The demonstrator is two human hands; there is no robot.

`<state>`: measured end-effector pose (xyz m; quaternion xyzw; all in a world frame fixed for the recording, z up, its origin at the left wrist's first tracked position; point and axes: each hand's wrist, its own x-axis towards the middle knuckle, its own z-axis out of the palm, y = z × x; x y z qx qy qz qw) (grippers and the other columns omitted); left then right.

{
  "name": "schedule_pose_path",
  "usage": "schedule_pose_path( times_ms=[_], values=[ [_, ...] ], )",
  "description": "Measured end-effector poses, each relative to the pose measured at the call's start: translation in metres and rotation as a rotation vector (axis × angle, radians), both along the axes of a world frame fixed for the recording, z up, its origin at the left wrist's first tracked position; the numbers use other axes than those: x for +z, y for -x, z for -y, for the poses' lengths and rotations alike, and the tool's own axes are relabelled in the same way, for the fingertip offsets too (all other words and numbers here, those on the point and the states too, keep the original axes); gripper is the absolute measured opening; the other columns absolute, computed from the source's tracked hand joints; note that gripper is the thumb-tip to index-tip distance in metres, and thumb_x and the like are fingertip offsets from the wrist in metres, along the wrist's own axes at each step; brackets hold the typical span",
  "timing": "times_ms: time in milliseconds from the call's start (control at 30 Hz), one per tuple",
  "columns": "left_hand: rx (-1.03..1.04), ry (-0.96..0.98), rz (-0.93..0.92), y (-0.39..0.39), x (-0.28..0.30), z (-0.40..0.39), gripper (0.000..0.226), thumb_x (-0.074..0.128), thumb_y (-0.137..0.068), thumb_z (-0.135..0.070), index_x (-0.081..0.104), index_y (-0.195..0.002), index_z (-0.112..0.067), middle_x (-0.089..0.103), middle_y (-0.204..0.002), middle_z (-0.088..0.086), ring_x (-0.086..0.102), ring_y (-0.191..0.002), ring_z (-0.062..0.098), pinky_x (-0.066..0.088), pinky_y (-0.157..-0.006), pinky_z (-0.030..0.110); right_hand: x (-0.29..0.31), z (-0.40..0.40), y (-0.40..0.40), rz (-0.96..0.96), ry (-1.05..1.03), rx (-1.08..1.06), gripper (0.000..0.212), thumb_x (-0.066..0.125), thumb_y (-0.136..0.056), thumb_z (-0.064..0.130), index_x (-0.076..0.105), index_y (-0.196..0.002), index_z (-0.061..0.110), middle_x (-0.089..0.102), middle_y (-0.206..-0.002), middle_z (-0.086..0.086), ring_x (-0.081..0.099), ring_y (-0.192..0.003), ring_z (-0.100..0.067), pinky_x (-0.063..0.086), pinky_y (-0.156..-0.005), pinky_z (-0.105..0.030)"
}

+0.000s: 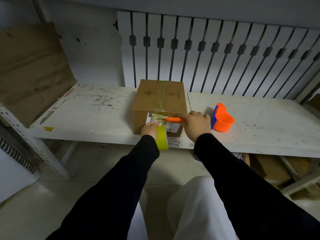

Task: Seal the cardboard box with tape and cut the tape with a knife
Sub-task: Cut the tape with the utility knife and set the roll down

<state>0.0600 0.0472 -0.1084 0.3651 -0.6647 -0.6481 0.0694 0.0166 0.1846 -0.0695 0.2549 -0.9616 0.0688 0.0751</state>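
A closed brown cardboard box (159, 99) stands on a white shelf (97, 115). Clear tape runs along its top seam and down the near face over a white label (155, 118). My left hand (149, 129) grips a yellow tape roll (161, 138) just below the box's near face, with the tape stretched up to the box. My right hand (196, 122) holds an orange-handled knife (174, 119). Its blade points left and meets the stretched tape in front of the label.
An orange and blue tape dispenser (222, 119) lies on the shelf right of the box. Flattened cardboard (31, 66) leans at the back left. A white slatted panel (207, 49) stands behind the shelf. More boxes (270, 168) sit below on the floor.
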Motion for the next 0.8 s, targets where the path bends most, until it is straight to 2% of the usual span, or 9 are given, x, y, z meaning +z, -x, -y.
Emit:
schedule_pose_path(
  times_ms=[300,400,667,800],
  values=[
    [0.119,-0.046,0.008,-0.002,0.002,-0.004,0.036,0.040,-0.096,-0.008,0.054,-0.129,0.000,0.054,-0.137,0.016,0.048,-0.129,0.029,0.039,-0.105,0.030,0.007,0.009,-0.005,-0.058,-0.071,0.031,0.031,0.044,-0.095,0.028,0.054,-0.125,0.030,0.061,-0.118,-0.007,0.053,-0.110,-0.031,0.034,-0.097,-0.042],
    [0.154,-0.105,0.004,-0.003,0.005,-0.009,0.038,0.029,-0.101,-0.008,0.049,-0.132,0.000,0.050,-0.140,0.015,0.046,-0.130,0.027,0.035,-0.107,0.028,0.012,0.007,-0.006,-0.113,-0.127,0.021,0.030,0.046,-0.095,0.025,0.055,-0.123,0.027,0.061,-0.112,-0.008,0.054,-0.108,-0.030,0.034,-0.097,-0.042],
    [0.116,-0.054,0.030,-0.005,0.004,-0.007,0.033,0.047,-0.096,-0.020,0.060,-0.124,-0.006,0.058,-0.133,0.011,0.053,-0.121,0.028,0.040,-0.100,0.030,0.016,0.029,-0.015,-0.231,-0.253,0.044,0.025,0.043,-0.093,0.017,0.057,-0.114,0.019,0.061,-0.107,-0.009,0.054,-0.105,-0.030,0.036,-0.096,-0.041],
    [0.125,-0.052,0.047,-0.001,0.003,-0.007,0.034,0.041,-0.099,-0.019,0.058,-0.126,-0.006,0.056,-0.134,0.012,0.051,-0.124,0.027,0.038,-0.102,0.028,0.011,0.033,-0.020,-0.265,-0.256,0.060,0.025,0.041,-0.093,0.016,0.058,-0.112,0.019,0.061,-0.106,-0.009,0.054,-0.105,-0.030,0.036,-0.095,-0.041]
  ],
)
